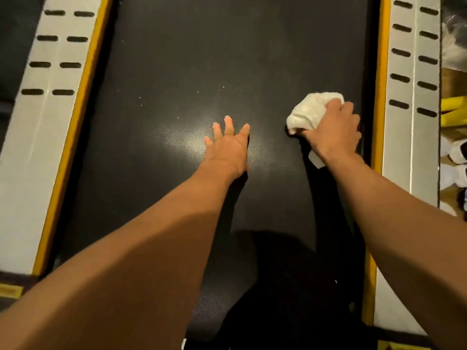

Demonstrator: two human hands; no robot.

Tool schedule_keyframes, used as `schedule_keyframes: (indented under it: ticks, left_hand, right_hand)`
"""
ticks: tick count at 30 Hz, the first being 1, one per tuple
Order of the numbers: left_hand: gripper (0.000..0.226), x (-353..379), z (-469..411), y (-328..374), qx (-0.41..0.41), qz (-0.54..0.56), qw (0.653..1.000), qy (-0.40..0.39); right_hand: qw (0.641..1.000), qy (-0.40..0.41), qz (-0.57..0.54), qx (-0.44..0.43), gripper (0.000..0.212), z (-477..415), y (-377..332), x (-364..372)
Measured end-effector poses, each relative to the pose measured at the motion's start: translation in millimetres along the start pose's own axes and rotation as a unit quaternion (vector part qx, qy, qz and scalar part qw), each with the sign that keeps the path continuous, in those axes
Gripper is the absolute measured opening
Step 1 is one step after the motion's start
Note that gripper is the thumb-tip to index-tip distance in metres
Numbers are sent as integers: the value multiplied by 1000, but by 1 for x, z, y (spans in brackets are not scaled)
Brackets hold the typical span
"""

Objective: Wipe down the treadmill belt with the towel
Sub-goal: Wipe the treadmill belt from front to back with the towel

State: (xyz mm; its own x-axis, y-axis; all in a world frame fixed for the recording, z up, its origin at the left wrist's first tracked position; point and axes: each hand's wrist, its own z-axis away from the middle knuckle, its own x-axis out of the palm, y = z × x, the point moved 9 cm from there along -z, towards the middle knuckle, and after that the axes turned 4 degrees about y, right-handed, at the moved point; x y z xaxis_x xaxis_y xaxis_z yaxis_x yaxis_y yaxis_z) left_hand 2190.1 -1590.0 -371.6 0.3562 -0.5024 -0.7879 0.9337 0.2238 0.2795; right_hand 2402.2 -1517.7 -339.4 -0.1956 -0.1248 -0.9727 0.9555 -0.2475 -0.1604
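A pale grey left side rail [50,102] carries paired dark slots [63,92], and a yellow strip [83,102] lines its inner edge. The right side rail [412,127] matches it, with its own yellow edging [378,97]. Past that rail's outer edge lie a yellow object [453,109], something white [454,152] and, near the top corner, a blurred grey-white shape [454,29].

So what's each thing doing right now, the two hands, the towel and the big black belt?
left hand: open, fingers spread, resting flat on the belt.
right hand: gripping the towel, pressing it down.
towel: white, bunched up, on the belt near its right edge.
treadmill belt: black, not yet clean; small white specks lie ahead of the left hand.
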Motion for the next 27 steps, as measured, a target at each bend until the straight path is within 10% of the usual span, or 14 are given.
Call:
schedule_keyframes:
  ticks: [5,12,17,20,27]
  left_hand:
    - [56,-36,23,-43,-39,103,979,169]
    - [51,-61,57,-142,-165,147,942,251]
    - [51,-67,88,-195,-188,168,928,273]
    - [50,-62,86,-210,-196,160,936,244]
    - [45,-71,77,-241,-254,271,897,240]
  right_hand:
    - [992,12,-100,-72,46,-7,-71,2]
    - [890,-254,-157,-345,12,145,-217,56]
    - [961,-31,-100,-256,23,31,-214,18]
    - [965,-30,-51,-254,33,26,-227,33]
    - [849,-214,-115,-470,31,181,-275,76]
